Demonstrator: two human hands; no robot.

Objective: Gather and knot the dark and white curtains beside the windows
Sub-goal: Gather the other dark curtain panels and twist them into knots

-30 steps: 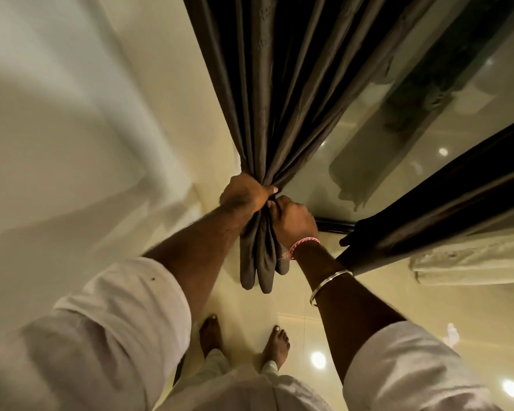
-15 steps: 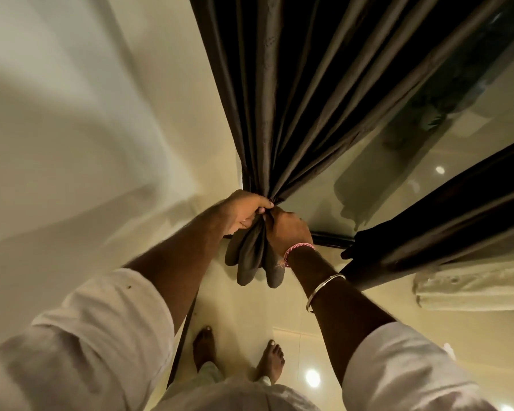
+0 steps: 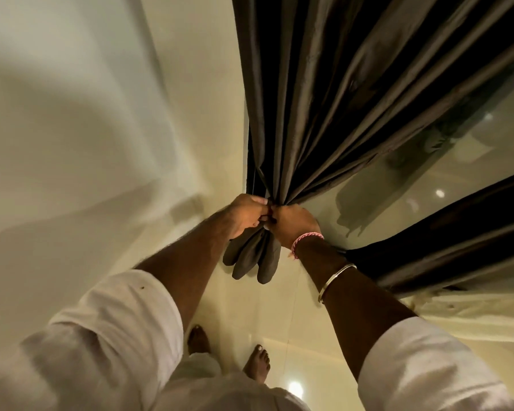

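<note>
**Q:** Hands, where were they?

**A:** Both on the dark curtain. My left hand and right hand met at one bunched neck of it, fingers curled tight round the cloth.

**Q:** Curtain position?

**A:** Hung beside the window, pleats drawn into my grip. Short tail dangled under my hands, above the floor.

**Q:** Step?

**A:** Gathered, knot not visibly formed, I'd judge. Second dark panel and white curtain sat right, untouched.

**Q:** Next?

**A:** Probably keep one hand clamping the neck and loop the tail round and through. The tail looked short, so slack could be tight.
</note>
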